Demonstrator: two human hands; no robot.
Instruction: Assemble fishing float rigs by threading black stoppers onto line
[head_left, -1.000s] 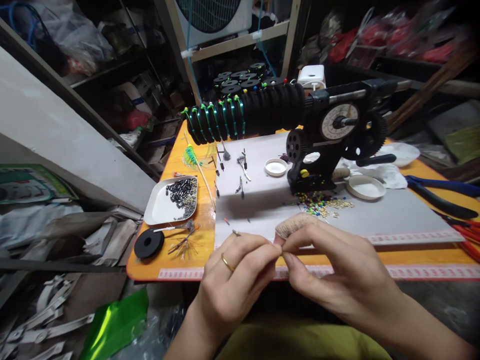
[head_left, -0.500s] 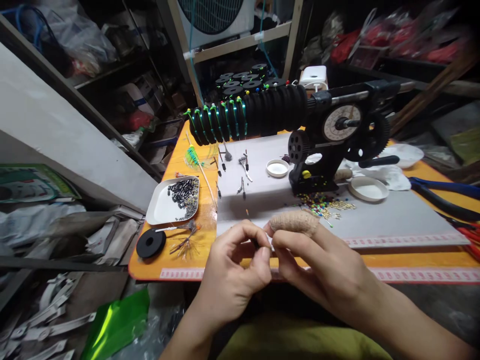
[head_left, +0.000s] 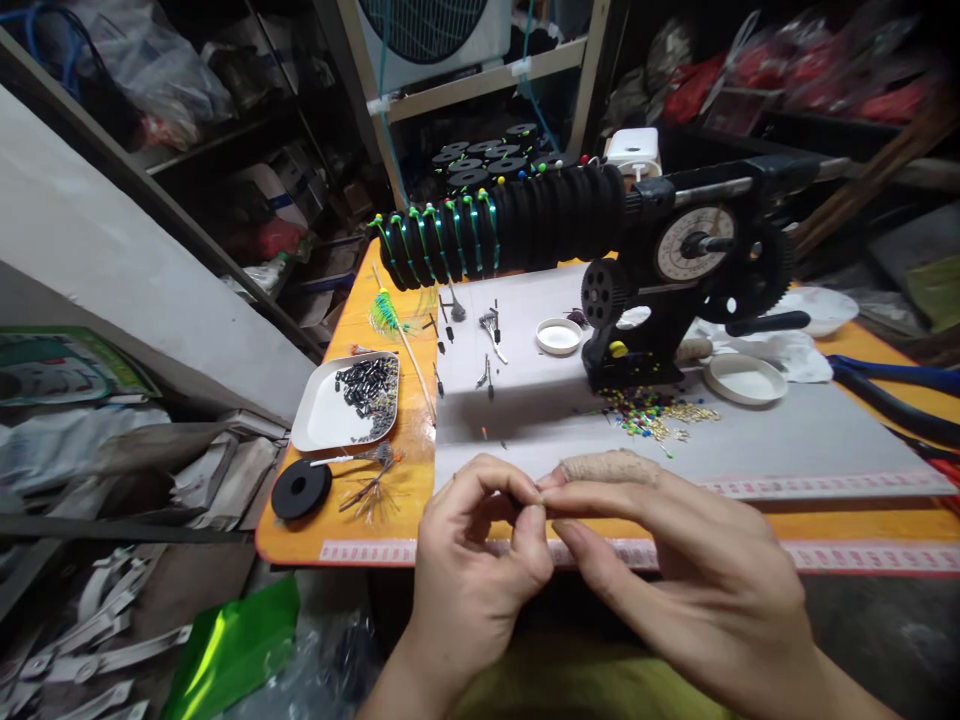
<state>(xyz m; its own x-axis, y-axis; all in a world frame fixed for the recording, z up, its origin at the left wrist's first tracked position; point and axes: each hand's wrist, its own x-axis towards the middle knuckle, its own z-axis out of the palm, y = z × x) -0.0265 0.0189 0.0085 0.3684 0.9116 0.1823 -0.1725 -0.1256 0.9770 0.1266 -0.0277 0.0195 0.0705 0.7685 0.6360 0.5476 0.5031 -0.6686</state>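
Note:
My left hand [head_left: 480, 550] is at the table's front edge, thumb and index finger pinched on something tiny that the fingertips mostly hide. My right hand [head_left: 697, 560] reaches in from the right with its fingers stretched out. One fingertip touches the left fingertips, and its thumb hangs apart below. A tan wrap [head_left: 611, 467] covers one right finger. Just beyond the left hand shows a small orange tip [head_left: 484, 433]; whether it joins what I hold, I cannot tell. Small dark pieces with stems [head_left: 490, 380] and a grey-white tufted piece [head_left: 491, 325] lie farther back on the grey board [head_left: 540, 420].
A white tray [head_left: 311, 420] of black cylinders and a black foam spool [head_left: 301, 490] sit left. Behind, a black geared machine [head_left: 637, 330] carries a ribbed roller [head_left: 555, 215] wound with green line. Colourful pins [head_left: 645, 410], shallow white dishes [head_left: 559, 337] and blue-handled pliers [head_left: 892, 375] lie right.
My right hand's fingers have straightened and its thumb has come away from the pinch. The left hand stays pinched, shifted slightly right and down. The view has moved a little.

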